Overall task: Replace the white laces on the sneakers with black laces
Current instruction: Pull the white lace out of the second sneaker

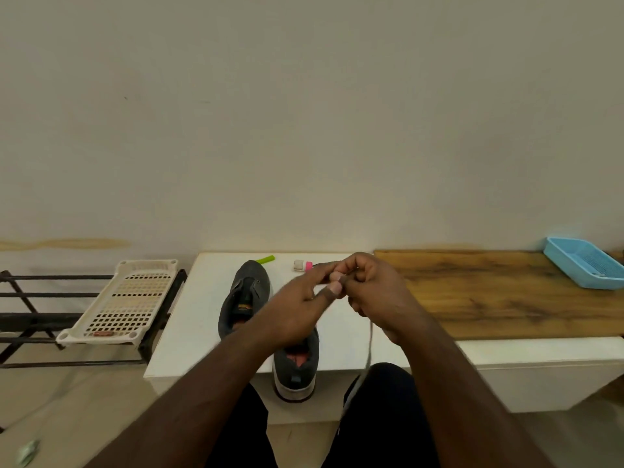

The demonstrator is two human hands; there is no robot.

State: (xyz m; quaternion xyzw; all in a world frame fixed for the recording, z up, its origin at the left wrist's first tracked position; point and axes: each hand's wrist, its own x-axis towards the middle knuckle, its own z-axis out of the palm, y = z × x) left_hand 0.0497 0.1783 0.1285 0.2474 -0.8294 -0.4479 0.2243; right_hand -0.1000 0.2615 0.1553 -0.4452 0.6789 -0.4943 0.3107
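White table (189, 319), sneaker (296, 366) overhanging edge

Home entryway — shoe rack (67, 312), low bench (506, 352).

So there's a low white bench (189, 319) against the wall. Two grey sneakers sit on it: one (243, 298) further back, the other (296, 369) with its heel hanging over the front edge. At the back lie a green stick thing (266, 259) and a small white-and-pink object (303, 265), maybe a spool. A wooden board (499, 292) covers the right part, with a blue tray (586, 263) on it.
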